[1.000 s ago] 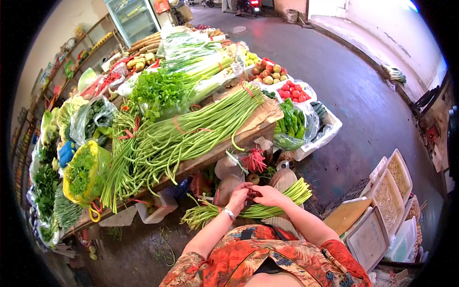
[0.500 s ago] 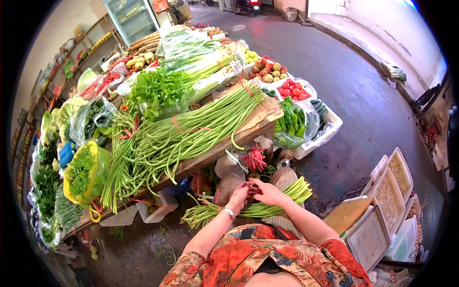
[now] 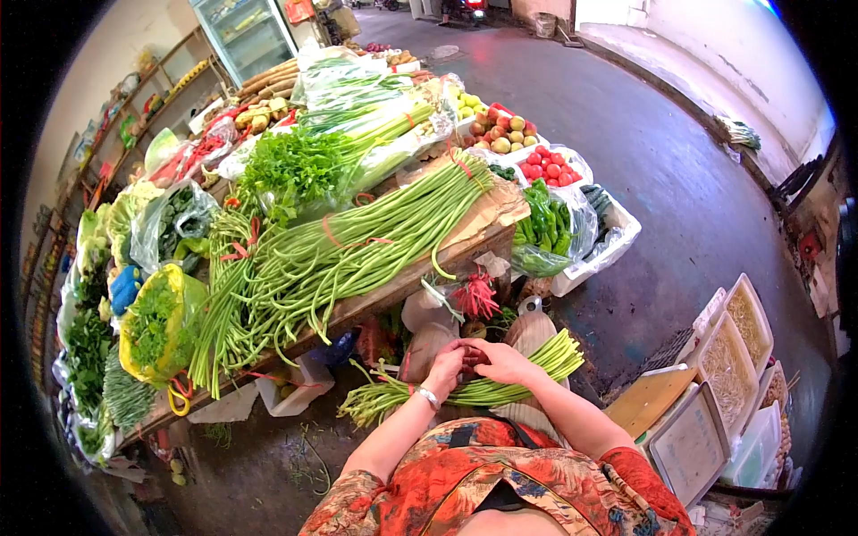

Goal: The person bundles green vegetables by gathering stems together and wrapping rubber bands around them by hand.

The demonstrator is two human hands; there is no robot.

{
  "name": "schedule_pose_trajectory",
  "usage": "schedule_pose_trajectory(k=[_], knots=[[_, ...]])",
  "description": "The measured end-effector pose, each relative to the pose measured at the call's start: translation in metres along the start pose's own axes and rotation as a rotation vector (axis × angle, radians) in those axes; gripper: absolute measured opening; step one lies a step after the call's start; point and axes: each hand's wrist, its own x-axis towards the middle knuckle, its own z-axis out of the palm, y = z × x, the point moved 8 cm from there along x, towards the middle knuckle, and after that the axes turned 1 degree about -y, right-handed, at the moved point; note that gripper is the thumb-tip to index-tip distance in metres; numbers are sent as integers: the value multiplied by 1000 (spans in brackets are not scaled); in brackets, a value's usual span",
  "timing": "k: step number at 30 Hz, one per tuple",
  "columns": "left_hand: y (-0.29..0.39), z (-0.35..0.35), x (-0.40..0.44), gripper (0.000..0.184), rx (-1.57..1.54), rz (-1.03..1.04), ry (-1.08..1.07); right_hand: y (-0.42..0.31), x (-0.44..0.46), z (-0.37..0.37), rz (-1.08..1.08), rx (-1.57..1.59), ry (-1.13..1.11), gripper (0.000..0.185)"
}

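At the left, a thin, crinkled yellow bag [image 3: 192, 308] holds feathery leaves. Next to it, long beans [image 3: 366, 255], smooth and thin, lie in a thick heap on the wooden tabletop [image 3: 384, 301], with red ties around them. In front of the tabletop, a bundle of green stems [image 3: 505, 390] lies across the person's lap, its rough, bushy ends toward the left. The left hand [image 3: 446, 366], with a shiny bracelet [image 3: 429, 397] at its wrist, is over the bundle, its fingers bent inward. The right hand [image 3: 500, 364] comes from the other side, and the fingers of both hands meet. I cannot tell if either grip is closed on something. At the right, a flat pale panel [image 3: 688, 444] has faint marks, too small to read, near white plastic trays [image 3: 753, 323].
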Motion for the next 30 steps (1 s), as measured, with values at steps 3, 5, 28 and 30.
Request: schedule_pose_trajectory(k=[3, 5, 28, 30], knots=[[0, 0, -1, 23, -2, -12, 27, 2, -1, -7, 73, -18, 73, 72], [2, 0, -3, 23, 10, -10, 34, -3, -3, -12, 149, -20, 77, 78], [14, 5, -9, 31, -18, 46, 22, 1, 2, 4, -3, -76, -61, 67], [12, 5, -10, 33, 64, -7, 56, 4, 2, 7, 2, -80, -102, 58]])
